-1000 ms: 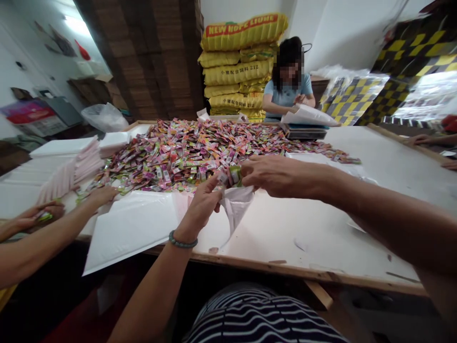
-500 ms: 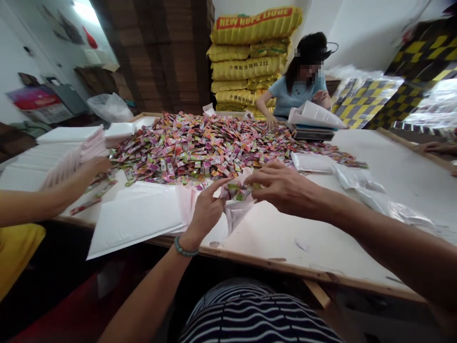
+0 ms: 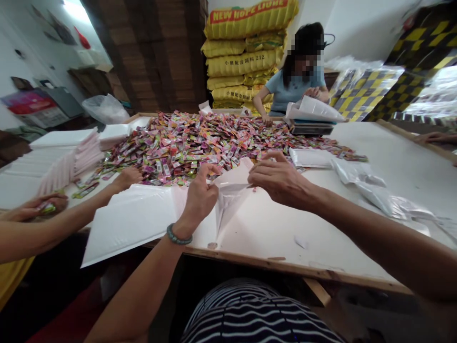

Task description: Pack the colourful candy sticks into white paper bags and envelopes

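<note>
My left hand (image 3: 200,197) is closed on the left edge of a white bubble mailer (image 3: 231,197), and a beaded bracelet circles that wrist. At the mailer's upper right, the fingers of my right hand (image 3: 280,180) pinch its rim. The mailer stands upright between both hands with its mouth spread; its contents are hidden. Just behind it rises a heap of small colourful snack packets (image 3: 189,147). Under and left of my left hand lies a fanned stack of flat white mailers (image 3: 132,219), overhanging the table edge.
At left, a co-worker's hands (image 3: 126,178) reach over the table beside stacked mailers (image 3: 64,157). Across the table, another person (image 3: 300,81) sits behind a scale (image 3: 312,127) with a mailer on it. Filled mailers (image 3: 378,188) lie at right. The table's wooden edge (image 3: 285,269) runs before me.
Packets seen between my hands at the mailer's mouth no longer show there. My right hand now pinches the rim. The co-worker's hand at left has moved right, and their other hand holding packets appears.
</note>
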`<state>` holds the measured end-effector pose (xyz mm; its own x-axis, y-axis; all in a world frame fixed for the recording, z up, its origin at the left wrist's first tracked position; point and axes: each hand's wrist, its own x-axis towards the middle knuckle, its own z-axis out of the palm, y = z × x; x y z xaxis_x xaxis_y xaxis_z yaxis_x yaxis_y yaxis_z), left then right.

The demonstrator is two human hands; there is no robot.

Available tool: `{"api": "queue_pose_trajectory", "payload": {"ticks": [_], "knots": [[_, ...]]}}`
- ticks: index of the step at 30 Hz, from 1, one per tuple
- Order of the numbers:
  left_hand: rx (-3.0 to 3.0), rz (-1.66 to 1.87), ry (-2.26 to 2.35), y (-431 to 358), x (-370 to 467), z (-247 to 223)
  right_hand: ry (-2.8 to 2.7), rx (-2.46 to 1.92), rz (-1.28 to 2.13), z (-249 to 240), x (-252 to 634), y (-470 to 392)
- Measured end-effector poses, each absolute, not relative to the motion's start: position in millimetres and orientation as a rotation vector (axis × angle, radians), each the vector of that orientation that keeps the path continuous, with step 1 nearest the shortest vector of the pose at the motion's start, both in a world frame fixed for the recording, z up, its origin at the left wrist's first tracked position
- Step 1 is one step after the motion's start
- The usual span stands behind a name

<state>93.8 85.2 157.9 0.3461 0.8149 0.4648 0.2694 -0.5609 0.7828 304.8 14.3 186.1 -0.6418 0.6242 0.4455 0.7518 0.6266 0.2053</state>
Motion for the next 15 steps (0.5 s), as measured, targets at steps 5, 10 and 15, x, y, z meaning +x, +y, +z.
{"api": "queue_pose_trajectory", "payload": {"ticks": [5, 10, 15], "knots": [[2.435, 1.254, 1.072, 86.0, 72.8, 171.8, -2.243, -0.910, -0.347, 181.4, 318.6, 32.1], [2.887, 0.871, 1.130, 43.7, 81.5, 112.5, -1.624, -1.569, -0.089, 125.3, 362.1, 100.3], [3.023, 0.452, 1.046, 13.1, 109.1, 25.0, -1.762, -1.961, 0.087, 33.2, 364.5, 165.1]]}}
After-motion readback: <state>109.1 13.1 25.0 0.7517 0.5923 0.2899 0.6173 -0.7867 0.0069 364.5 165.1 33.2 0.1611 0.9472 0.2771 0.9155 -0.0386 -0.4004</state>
